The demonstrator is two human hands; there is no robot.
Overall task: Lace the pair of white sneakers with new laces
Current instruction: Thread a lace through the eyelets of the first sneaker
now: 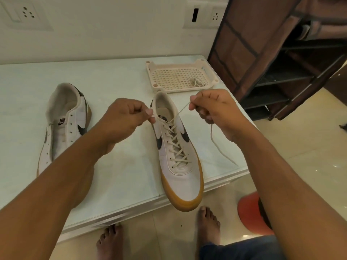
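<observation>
Both arms are bare to the wrists, with the left forearm (65,175) and the right forearm (281,175) showing light hair. The right hand (216,107) has a few short dark marks on its back near the knuckles (thin strokes, set side by side). The left hand (124,117) shows a short-trimmed thumbnail. The left foot (110,239) and right foot (208,226) are bare. Dark blue cloth (240,248), perhaps denim, covers one leg.

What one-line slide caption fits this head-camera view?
Left hand and right hand pinch the lace of the laced sneaker; the other sneaker sits unlaced, a spare lace in the tray.
</observation>
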